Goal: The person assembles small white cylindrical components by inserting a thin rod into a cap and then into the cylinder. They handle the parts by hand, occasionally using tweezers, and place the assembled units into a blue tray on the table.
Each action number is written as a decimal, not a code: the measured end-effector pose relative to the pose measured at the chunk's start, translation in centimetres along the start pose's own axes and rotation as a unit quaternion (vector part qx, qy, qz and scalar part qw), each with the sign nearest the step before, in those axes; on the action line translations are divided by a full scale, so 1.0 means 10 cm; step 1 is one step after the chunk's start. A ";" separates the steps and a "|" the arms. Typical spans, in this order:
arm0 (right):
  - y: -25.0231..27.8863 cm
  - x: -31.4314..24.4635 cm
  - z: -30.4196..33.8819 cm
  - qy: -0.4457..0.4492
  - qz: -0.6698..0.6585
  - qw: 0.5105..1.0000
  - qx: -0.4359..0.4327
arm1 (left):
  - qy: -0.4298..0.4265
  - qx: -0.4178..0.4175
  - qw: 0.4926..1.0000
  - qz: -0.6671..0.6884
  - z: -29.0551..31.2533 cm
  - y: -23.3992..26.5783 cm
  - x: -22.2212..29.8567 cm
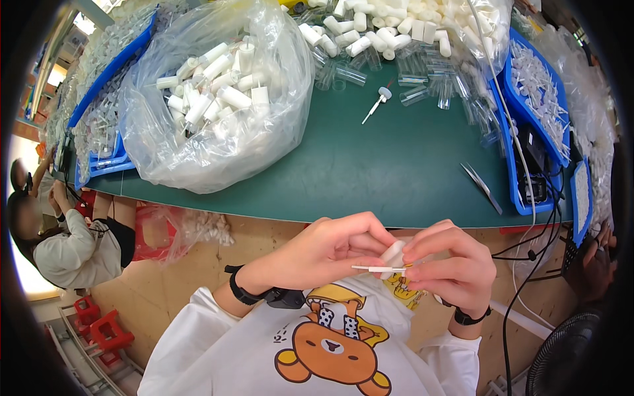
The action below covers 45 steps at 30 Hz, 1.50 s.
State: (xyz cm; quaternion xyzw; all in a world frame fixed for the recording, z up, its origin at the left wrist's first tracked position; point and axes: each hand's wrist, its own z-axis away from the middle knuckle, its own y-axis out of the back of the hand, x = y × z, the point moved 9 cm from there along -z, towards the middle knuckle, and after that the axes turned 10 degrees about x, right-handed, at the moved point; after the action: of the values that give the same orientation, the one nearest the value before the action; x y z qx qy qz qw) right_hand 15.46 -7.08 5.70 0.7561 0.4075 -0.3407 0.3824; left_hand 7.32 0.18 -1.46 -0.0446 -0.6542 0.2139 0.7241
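Both my hands work below the table [396,178] edge, left hand [323,254] and right hand [449,264] pinched shut on a white cap [394,253] and its thin tube [370,268], which I judge could bend or slip floorward

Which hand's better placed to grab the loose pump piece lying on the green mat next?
Right, probably. Both hands pinch the small white part, but the pump piece lies up-table nearer the right hand's side.

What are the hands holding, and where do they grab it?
Both hands pinch one small white plastic cap with a thin tube. The left hand grips the cap's left side; the right hand holds its right end, by the tube.
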 end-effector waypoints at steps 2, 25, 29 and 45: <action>0.00 0.02 0.02 -0.001 0.002 1.000 -0.016 | -0.003 -0.014 1.000 -0.021 0.00 -0.01 -0.03; -0.03 0.18 0.27 -0.103 0.055 0.991 -0.062 | 0.011 -0.101 0.982 -0.158 0.03 -0.18 -0.18; -0.04 0.21 0.32 -0.111 0.011 0.991 -0.079 | 0.031 -0.136 0.973 -0.186 0.02 -0.24 -0.15; 0.09 0.48 0.52 -0.222 -0.027 0.974 0.043 | -0.005 -0.067 0.968 -0.241 -0.03 -0.13 -0.20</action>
State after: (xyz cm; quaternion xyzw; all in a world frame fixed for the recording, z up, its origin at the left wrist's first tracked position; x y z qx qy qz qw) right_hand 17.30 -10.17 -0.41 0.6659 0.3181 -0.5273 0.4211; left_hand 7.82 -1.68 -2.88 0.0669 -0.6624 -0.0106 0.7460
